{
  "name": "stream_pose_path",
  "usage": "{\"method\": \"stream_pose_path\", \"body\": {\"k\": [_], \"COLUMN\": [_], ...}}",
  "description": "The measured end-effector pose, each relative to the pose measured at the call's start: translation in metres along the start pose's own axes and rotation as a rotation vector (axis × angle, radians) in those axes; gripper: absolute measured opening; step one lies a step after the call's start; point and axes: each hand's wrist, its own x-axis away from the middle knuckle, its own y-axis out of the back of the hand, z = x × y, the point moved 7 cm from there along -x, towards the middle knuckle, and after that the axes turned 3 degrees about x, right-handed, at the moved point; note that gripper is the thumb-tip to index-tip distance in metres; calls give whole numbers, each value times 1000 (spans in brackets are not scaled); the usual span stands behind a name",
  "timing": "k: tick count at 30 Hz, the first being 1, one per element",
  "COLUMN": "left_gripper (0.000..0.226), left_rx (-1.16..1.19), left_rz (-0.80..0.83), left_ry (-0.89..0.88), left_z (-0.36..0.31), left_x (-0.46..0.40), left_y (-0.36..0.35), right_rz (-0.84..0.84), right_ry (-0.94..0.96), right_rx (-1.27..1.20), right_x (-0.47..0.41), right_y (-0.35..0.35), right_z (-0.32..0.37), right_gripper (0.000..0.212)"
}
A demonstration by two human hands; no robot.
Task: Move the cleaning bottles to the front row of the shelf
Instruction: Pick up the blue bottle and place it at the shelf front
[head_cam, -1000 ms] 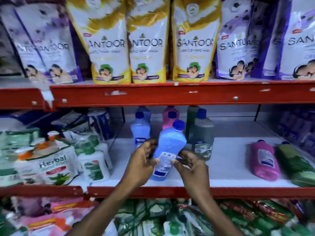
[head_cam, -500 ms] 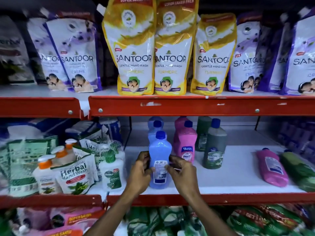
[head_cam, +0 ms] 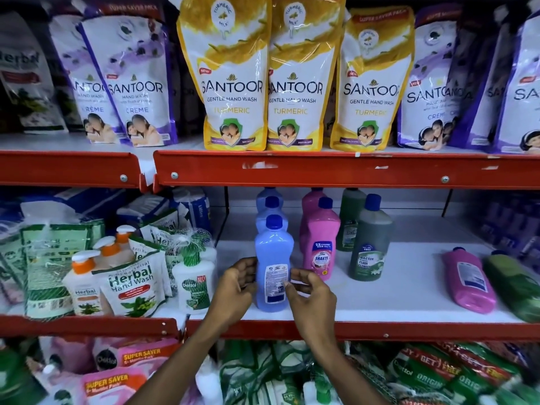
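Note:
A blue cleaning bottle [head_cam: 273,252] with a blue cap stands upright at the front edge of the white middle shelf [head_cam: 409,267]. My left hand [head_cam: 233,287] holds its lower left side and my right hand [head_cam: 312,293] pinches its lower right side at the label. Two more blue bottles [head_cam: 270,207] stand in a line behind it. To the right stand a pink bottle [head_cam: 321,244], with another pink one behind it, and a dark green bottle [head_cam: 369,244], with a second green one [head_cam: 350,217] behind.
A pink bottle [head_cam: 467,279] and a green bottle [head_cam: 514,287] lie flat at the shelf's right. Hand-wash pumps and pouches [head_cam: 131,282] crowd the left. A red shelf beam [head_cam: 321,168] hangs above, with pouches [head_cam: 233,83] on the top shelf.
The blue bottle was tilted in both hands and is now set upright at the shelf's front edge. Both hands stay on its lower part.

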Motion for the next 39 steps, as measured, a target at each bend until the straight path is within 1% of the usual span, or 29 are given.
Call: {"method": "stream_pose_path", "body": {"k": [2, 4, 6, 8, 12, 14, 16, 19, 20, 21, 23, 24, 26, 27, 30, 34, 37, 39], "left_gripper": [58, 57, 50, 37, 12, 7, 9, 20, 25, 32, 51, 56, 53, 50, 46, 45, 45, 45], "left_rx": [11, 26, 14, 3, 2, -7, -57, -121, -138, -155, -172, -168, -118, -78, -30, -94, -134, -125], "left_rz": [-45, -79, -110, -141, -155, -143, -159, -237, -234, -196, -41, 38, 134, 145, 67, -48, -44, -22], "left_ry": [6, 14, 10, 5, 11, 19, 27, 43, 42, 43, 51, 49, 47, 63, 84, 16, -18, 0], "left_z": [-1, 0, 1, -1, -4, -5, -5, 0, 2, 5, 9, 10, 12, 14, 16, 13, 16, 19], "left_x": [2, 5, 9, 13, 18, 20, 20, 18, 15, 12, 6, 4, 1, 1, 0, 6, 10, 10], "left_y": [5, 9, 14, 17, 16, 15, 17, 29, 31, 30, 18, 10, 0, -2, 4, 7, 2, 0], "right_rz": [52, 117, 181, 256, 403, 465, 495, 475, 459, 435, 380, 350, 291, 268, 237, 239, 251, 267], "right_ry": [-19, -28, -31, -17, 55, 83, 98, 22, -4, -9, 15, 30, 46, 46, 38, 27, 38, 30], "right_rx": [-29, -47, -52, -52, -15, 13, 32, 15, 12, 15, 46, 57, 62, 63, 34, 59, 92, 100], "right_x": [-1, -2, -4, -5, -12, -16, -19, -18, -15, -12, -4, -1, 0, -1, -6, -13, -13, -11], "right_y": [-6, -11, -17, -22, -31, -34, -34, -26, -23, -20, -16, -15, -14, -15, -14, -11, -10, -12], "right_z": [-2, -3, -3, 0, 11, 13, 11, 0, -5, -7, -6, -4, -2, -3, -7, -12, -15, -20], "right_gripper": [32, 43, 50, 53, 51, 54, 56, 63, 64, 64, 60, 56, 46, 43, 38, 40, 37, 36]}}
